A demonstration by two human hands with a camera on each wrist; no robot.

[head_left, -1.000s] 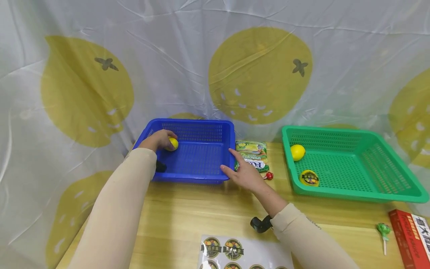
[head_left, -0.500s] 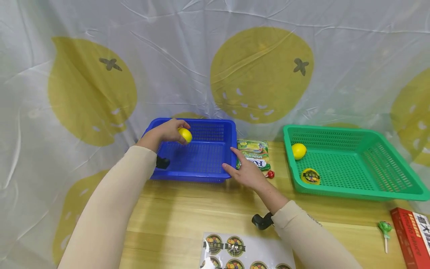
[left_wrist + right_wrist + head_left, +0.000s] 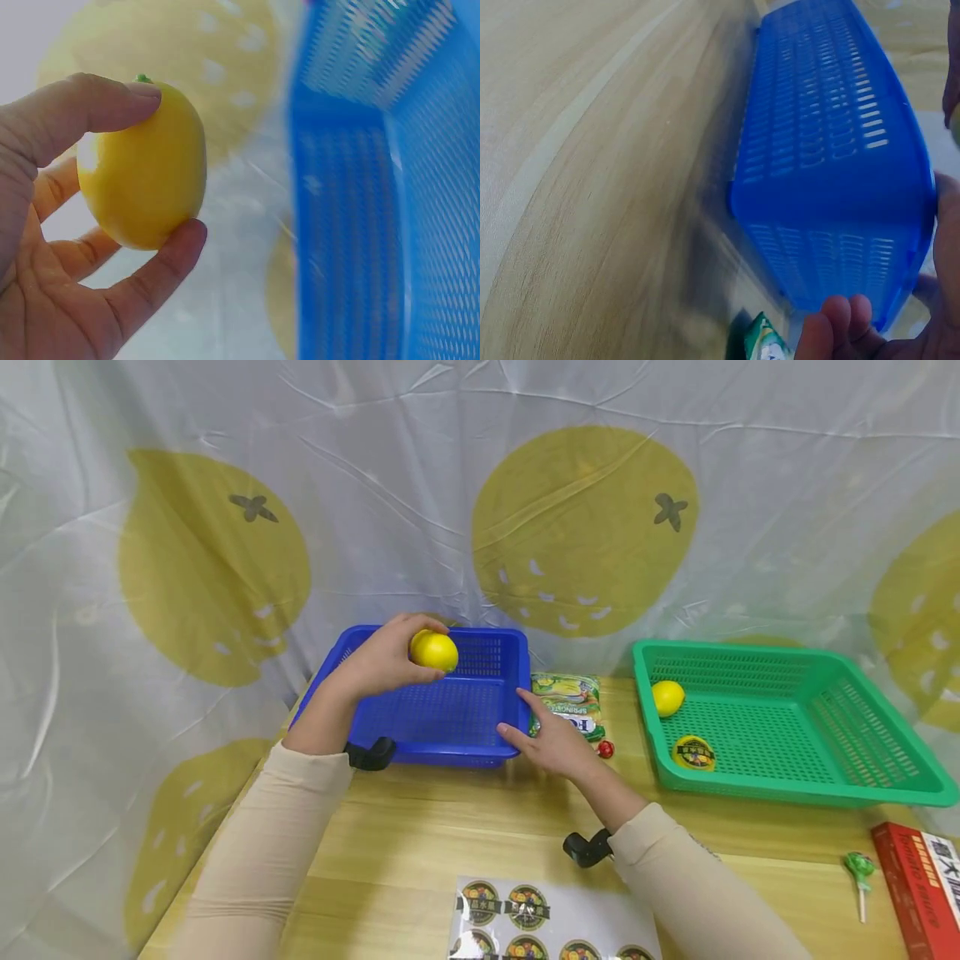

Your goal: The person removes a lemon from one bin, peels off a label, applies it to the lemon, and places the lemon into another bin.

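Observation:
My left hand [image 3: 384, 662] holds a yellow lemon [image 3: 437, 652] above the blue basket [image 3: 431, 751]. Thumb and fingertips clasp the lemon [image 3: 146, 176] in the left wrist view, where its small green stem tip shows. At the blue basket's near right corner, my right hand [image 3: 553, 745] grips the rim. In the right wrist view its thumb lies at the rim edge and the other fingers [image 3: 836, 311] bend beside the outer wall; their exact contact is partly hidden.
The green basket [image 3: 750, 794] on the right holds another lemon [image 3: 667, 698] and a yellow item with a round label [image 3: 693, 752]. Nearby are a candy bag [image 3: 568, 693], red candy [image 3: 605, 748], green lollipop [image 3: 859, 867], red tomato sauce box [image 3: 911, 881] and sticker sheet [image 3: 577, 902].
The left hand has lifted the lemon from inside the blue basket, moving up and rightward. The right hand stays at the basket's corner.

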